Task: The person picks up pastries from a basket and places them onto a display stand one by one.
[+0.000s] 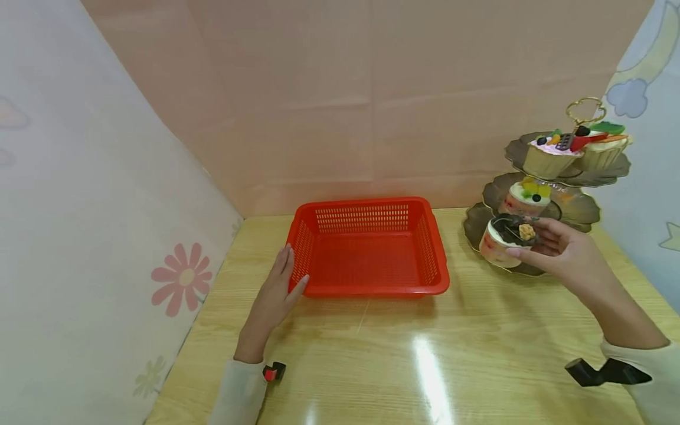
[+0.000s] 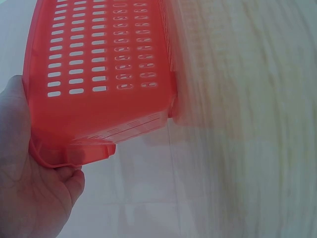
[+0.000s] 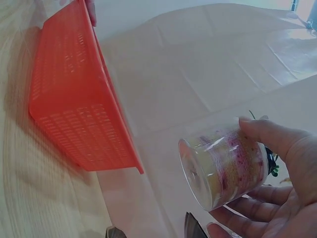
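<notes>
My right hand (image 1: 571, 257) grips a clear cup of layered cake (image 1: 502, 245) with a dark topping, thumb on one side and fingers on the other. In the right wrist view the cake cup (image 3: 223, 168) is tilted in the image, its clear base facing the basket. It overlaps the lower tiers of a three-tier stand (image 1: 579, 221) in the head view. My left hand (image 1: 273, 289) holds the near left corner of a red plastic basket (image 1: 366, 290); in the left wrist view some fingers curl at the basket's rim (image 2: 74, 156).
Two cupcakes with fruit (image 1: 549, 156) sit on the stand's top tier, and another fruit-topped cake cup (image 1: 523, 198) stands on the middle tier. The wooden table (image 1: 361, 360) meets a beige backdrop (image 1: 319, 106) at the back and patterned walls (image 1: 106, 195) at the sides.
</notes>
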Tool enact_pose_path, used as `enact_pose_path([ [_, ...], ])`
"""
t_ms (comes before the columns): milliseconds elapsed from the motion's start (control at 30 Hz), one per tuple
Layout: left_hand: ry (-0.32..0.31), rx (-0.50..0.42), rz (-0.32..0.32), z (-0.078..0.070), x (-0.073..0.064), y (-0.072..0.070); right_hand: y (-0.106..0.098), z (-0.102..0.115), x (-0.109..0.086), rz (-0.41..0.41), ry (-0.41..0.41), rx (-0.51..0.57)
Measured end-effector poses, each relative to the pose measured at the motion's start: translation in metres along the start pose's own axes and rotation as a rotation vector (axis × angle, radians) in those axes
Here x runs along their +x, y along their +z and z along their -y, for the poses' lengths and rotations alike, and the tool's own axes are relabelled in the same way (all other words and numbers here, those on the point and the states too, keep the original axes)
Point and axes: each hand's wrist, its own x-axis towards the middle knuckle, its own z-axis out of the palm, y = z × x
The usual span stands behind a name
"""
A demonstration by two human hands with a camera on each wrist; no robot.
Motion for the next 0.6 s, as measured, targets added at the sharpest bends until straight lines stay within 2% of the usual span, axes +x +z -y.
enact_pose_path([
  [200, -0.007, 0.007, 0.002, -0.002, -0.002, 0.000, -0.010, -0.006, -0.002, -0.072, -0.014, 0.017],
  [400, -0.007, -0.001, 0.006, -0.003, -0.001, -0.001, -0.020, -0.011, -0.006, -0.176, -0.030, 0.033],
  [600, -0.003, 0.003, 0.010, -0.003, -0.001, -0.002, -0.027, -0.023, -0.010, -0.214, 0.005, 0.009],
])
